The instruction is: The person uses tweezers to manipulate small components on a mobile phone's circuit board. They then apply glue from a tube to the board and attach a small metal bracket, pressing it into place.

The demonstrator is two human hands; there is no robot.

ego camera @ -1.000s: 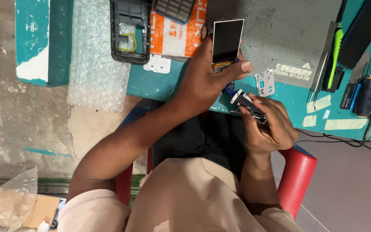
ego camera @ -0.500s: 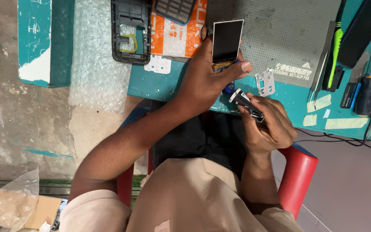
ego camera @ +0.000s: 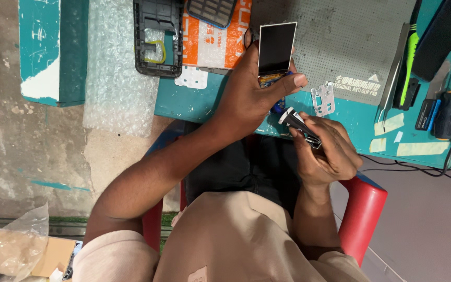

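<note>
Head view: left hand (ego camera: pixel 249 94) holds display module (ego camera: pixel 276 48) upright, long axis vertical.

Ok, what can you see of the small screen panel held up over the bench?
The screen panel is a small, flat rectangle with a dark glossy face and a thin pale edge. It is blank and stands long side up over the grey mat. The left hand holds its lower end, where a yellowish and blue part shows between the fingers.
</note>
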